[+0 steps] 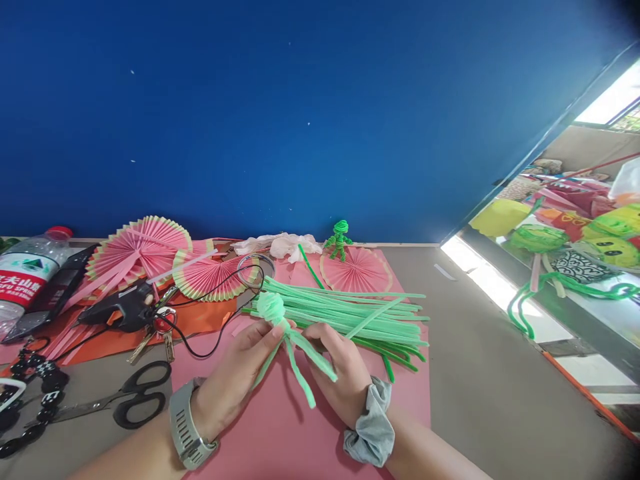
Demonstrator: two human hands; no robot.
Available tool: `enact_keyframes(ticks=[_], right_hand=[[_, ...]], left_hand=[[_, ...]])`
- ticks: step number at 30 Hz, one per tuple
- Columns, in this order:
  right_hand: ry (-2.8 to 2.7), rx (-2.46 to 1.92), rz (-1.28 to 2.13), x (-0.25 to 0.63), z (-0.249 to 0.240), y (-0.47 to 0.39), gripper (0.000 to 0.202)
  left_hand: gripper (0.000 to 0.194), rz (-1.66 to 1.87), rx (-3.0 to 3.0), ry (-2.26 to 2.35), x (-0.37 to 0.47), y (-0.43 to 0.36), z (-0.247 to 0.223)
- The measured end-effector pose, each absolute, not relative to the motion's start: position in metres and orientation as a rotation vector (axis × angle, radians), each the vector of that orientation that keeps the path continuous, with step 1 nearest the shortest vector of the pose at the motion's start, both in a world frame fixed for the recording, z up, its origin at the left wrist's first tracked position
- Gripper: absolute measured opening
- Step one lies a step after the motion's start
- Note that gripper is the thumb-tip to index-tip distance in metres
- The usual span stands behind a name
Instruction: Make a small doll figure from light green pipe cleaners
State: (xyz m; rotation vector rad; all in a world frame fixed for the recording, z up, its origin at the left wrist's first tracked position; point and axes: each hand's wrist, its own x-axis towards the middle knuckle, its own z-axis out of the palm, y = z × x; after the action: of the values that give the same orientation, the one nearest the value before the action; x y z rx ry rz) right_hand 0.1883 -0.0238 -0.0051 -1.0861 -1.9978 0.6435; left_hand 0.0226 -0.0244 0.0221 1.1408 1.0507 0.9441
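My left hand [250, 357] pinches a light green pipe-cleaner figure [271, 308] just below its round coiled head. Several loose pipe-cleaner ends hang down from it between my hands. My right hand [337, 367] is closed with its fingers curled at one of these strands; the exact grip is partly hidden. Behind my hands lies a pile of light and darker green pipe cleaners [345, 310] on a pink paper sheet [300, 433]. A finished-looking small green pipe-cleaner figure [341, 239] stands at the back near the blue wall.
Left of my hands lie black scissors [143, 393], a black glue gun [120, 308] with its cord, keys [167, 327] and a beaded string [50, 380]. Pink pleated paper fans [140, 257] and a plastic bottle [30, 273] are farther back. A blue partition [300, 133] rises behind.
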Motion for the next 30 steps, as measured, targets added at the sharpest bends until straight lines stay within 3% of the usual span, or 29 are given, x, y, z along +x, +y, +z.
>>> enact_keyframes(ticks=[6,11,15,20,26,30], right_hand=[[-1.884,-1.072,0.803,0.188,-0.004,-0.023,0.007],[-1.845,-1.073,0.824,0.189,-0.006,-0.021,0.019],[-1.832,-1.023,0.807,0.186,-0.006,-0.021,0.015],[-1.954,-0.97,0.735,0.184,-0.006,-0.023,0.033],[-1.93,-0.94,0.758,0.191,-0.01,-0.018,0.018],[-1.882,-0.994,0.766,0.191,-0.012,-0.016,0.01]], left_hand=[[0.026,0.934,1.137,1.04,0.018,-0.02,0.005],[0.023,0.876,1.123,0.966,0.019,-0.019,0.007],[0.025,0.875,1.052,0.989,0.02,-0.021,0.017],[0.02,0.903,1.191,1.026,0.011,-0.022,0.025],[0.029,0.825,1.173,0.95,0.015,-0.021,0.014],[0.022,0.711,1.334,0.981,0.017,-0.02,0.015]])
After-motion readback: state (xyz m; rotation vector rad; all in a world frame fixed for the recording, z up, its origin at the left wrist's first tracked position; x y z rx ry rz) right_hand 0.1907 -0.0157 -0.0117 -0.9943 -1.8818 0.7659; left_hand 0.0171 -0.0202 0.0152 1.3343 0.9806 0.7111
